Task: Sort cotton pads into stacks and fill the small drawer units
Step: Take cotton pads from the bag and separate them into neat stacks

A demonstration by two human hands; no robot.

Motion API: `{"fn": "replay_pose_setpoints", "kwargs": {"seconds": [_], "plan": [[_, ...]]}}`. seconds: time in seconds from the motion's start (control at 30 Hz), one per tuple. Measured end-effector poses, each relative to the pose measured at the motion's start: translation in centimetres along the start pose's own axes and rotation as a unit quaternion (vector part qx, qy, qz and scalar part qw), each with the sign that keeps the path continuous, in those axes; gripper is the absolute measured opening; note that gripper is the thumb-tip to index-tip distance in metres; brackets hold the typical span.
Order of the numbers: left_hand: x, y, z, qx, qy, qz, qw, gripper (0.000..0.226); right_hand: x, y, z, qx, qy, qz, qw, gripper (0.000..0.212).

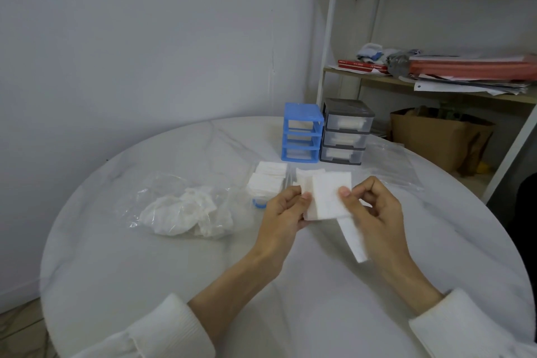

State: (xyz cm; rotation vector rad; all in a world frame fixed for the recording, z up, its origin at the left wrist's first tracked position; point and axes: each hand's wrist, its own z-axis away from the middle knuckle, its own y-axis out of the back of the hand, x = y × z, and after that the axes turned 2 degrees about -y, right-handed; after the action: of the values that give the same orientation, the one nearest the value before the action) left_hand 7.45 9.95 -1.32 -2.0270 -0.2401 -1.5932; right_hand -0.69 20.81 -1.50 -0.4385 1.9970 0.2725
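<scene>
Worktop (116, 241): round, white with faint marbling, carrying everything for the task.
Grey drawer unit (345, 132): at the far edge, three clear drawers, each already showing white inside.
Blue drawer unit (302, 132): touching the grey one's left side, front turned toward the near edge; contents hard to tell.
Plastic bag (186, 209): left of centre, crumpled, holding loose white wadding.
Sorted stacks (268, 180): squared piles lying flat between bag and drawer units, past the hands toward the far edge.
Left hand (283, 209): grip closed on the left edge of the pads, thumb in front, fingers behind.
Right hand (369, 206): grip clamped on the right edge by thumb and curled fingers; a second wad (353, 240) trapped under the palm, edge-on, running down toward the near edge.
Held pads (327, 197): above mid-worktop, a thin bundle raised off the surface, broad face toward the camera.
Axis: rectangular, the longer side seeming to run up and slightly toward the far edge, top edge level with the stacks; hard to be sure.
Step in hand: likely squaring or peeling a few pads before stacking.
Doing it well: pinch lightly at opposite edges, tap corners flush, keep faces flat and unfolded, match the stack's outline to a drawer's length, lay down without dragging fibres.
Risk: soft pads cling, so counts may slip.
</scene>
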Motion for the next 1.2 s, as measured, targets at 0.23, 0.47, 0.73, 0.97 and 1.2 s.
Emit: {"fn": "replay_pose_setpoints", "kwargs": {"seconds": [0.23,0.47,0.73,0.97,1.2], "plan": [[0.13,-0.32,0.30,-0.020,0.001,0.000,1.000,0.024,0.38,-0.10,0.08,0.008,-0.009,0.045,0.999,0.027],[0.23,-0.30,0.32,-0.022,0.020,0.016,0.999,0.023,0.33,-0.25,0.25,0.005,-0.007,0.057,0.998,0.027],[0.29,-0.27,0.29,-0.015,0.024,0.005,1.000,0.021,0.17,-0.32,0.45,-0.008,0.001,0.077,0.997,0.024],[-0.11,0.10,0.14,0.001,0.019,-0.029,0.999,0.024,0.37,-0.37,0.41,-0.024,-0.010,0.089,0.996,0.018],[-0.44,0.50,-0.44,0.053,0.024,-0.029,0.998,0.025,0.14,-0.01,0.17,-0.021,-0.022,0.047,0.998,0.030]]}}
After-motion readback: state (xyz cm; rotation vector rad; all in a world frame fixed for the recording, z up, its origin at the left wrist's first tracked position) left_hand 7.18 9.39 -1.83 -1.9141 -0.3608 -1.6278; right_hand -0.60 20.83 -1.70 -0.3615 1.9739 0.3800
